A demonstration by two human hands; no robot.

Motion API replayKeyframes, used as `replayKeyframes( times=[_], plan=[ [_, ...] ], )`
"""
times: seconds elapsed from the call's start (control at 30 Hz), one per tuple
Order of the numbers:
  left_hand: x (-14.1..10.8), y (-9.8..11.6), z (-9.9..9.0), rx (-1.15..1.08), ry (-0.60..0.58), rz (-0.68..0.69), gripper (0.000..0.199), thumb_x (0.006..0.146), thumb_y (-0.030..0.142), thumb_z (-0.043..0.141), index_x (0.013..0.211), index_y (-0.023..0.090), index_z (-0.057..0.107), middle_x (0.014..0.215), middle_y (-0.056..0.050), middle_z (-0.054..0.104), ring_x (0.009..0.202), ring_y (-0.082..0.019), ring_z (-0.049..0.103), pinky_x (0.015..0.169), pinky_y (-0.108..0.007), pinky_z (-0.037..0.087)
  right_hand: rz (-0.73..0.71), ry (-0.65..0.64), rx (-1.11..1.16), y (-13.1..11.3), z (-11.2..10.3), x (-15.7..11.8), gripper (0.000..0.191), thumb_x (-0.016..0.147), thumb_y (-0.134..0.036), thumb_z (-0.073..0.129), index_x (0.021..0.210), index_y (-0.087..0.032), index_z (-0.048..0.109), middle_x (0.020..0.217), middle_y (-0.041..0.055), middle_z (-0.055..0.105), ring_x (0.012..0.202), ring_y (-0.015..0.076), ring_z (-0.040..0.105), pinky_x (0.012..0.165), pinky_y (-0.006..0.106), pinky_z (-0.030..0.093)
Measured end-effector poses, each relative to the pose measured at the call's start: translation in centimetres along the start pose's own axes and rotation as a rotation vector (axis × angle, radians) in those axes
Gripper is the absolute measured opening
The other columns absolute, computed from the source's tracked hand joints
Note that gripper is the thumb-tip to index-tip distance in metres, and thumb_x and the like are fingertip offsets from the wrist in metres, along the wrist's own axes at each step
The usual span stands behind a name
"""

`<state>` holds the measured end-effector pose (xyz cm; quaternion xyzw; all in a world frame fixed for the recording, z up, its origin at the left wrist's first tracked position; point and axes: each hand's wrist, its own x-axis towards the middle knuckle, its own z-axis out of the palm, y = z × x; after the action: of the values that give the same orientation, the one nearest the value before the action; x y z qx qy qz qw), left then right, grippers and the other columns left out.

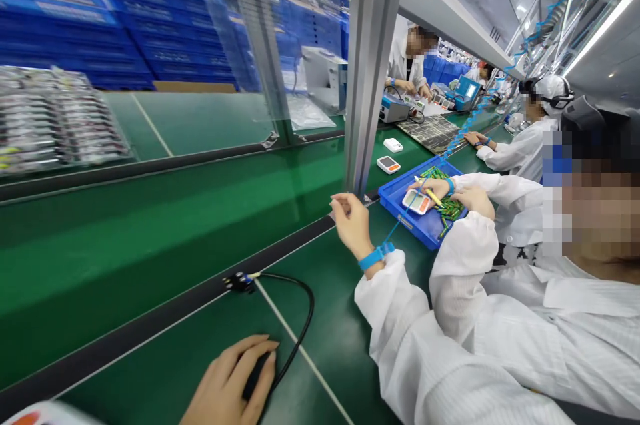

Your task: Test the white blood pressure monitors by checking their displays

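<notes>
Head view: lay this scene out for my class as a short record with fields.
Left hand: over a dark object, mostly hidden; grip unclear
Right hand: fingers bent, nothing visibly held; blue wristband
Cable: black, curving from a small connector toward the dark object
Blue tray: holds green cylinders; a co-worker's hand is over it

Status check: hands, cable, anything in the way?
Left hand curled over black object. Right hand raised, no object visible in it. Black cable loops over green bench towards left hand. Aluminium post close beyond right hand, possibly in its way.
</notes>
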<state>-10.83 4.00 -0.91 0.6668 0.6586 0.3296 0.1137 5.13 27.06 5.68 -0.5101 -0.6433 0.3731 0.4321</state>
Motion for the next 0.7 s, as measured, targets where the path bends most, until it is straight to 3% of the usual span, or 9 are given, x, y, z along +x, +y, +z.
replayKeyframes(
  times=[0.17, 0.3, 0.43, 0.53, 0.7],
  plan=[
    [0.3, 1.9, -1.4, 0.017, 0.104, 0.094, 0.03, 0.091, 0.042, 0.04, 0.091, 0.022, 0.062, 0.098, -0.005, 0.064, 0.084, -0.018, 0.065, 0.068, -0.027, 0.053, -0.015, 0.014, 0.038, 2.1, 4.6, -2.6, 0.018, 0.093, -0.022, 0.044, 0.106, -0.019, 0.056, 0.085, -0.0006, 0.068, 0.067, 0.0106, 0.062, 0.067, 0.023, 0.051],
    [0.7, 3.4, -2.0, 0.01, 0.351, 0.214, 0.021, 0.091, 0.035, 0.045, 0.095, 0.02, 0.06, 0.094, -0.006, 0.064, 0.083, -0.018, 0.064, 0.075, -0.028, 0.051, -0.067, -0.01, 0.079, 3.6, 5.2, -3.0, 0.014, 0.087, -0.019, 0.047, 0.096, -0.022, 0.058, 0.074, -0.0031, 0.068, 0.059, 0.0116, 0.062, 0.064, 0.023, 0.051],
    [1.5, 5.1, -1.4, -0.061, 0.512, 0.136, 0.015, 0.09, 0.027, 0.048, 0.095, 0.018, 0.059, 0.088, -0.005, 0.063, 0.068, -0.014, 0.059, 0.07, -0.027, 0.05, -0.063, -0.027, 0.1, 4.2, 4.9, -2.8, 0.013, 0.086, -0.019, 0.047, 0.091, -0.021, 0.059, 0.073, -0.0025, 0.067, 0.06, 0.0125, 0.062, 0.064, 0.024, 0.051],
    [1.5, 6.1, -0.2, -0.144, 0.497, 0.106, 0.015, 0.091, 0.025, 0.048, 0.099, 0.017, 0.058, 0.089, -0.005, 0.063, 0.062, -0.011, 0.057, 0.066, -0.024, 0.05, -0.045, -0.022, 0.103, 4.0, 4.8, -2.1, 0.015, 0.086, -0.02, 0.047, 0.093, -0.02, 0.06, 0.078, -0.0007, 0.068, 0.065, 0.013, 0.064, 0.069, 0.025, 0.052],
    [0.6, 6.8, 0.9, -0.275, 0.297, 0.289, 0.017, 0.092, 0.023, 0.044, 0.104, 0.019, 0.055, 0.082, -0.001, 0.065, 0.058, -0.008, 0.059, 0.059, -0.017, 0.049, 0.075, -0.014, -0.019, 1.7, 5.9, 2.7, 0.024, 0.087, -0.022, 0.051, 0.108, -0.018, 0.059, 0.107, 0.0043, 0.065, 0.095, 0.0124, 0.063, 0.088, 0.024, 0.048]
  ],
)
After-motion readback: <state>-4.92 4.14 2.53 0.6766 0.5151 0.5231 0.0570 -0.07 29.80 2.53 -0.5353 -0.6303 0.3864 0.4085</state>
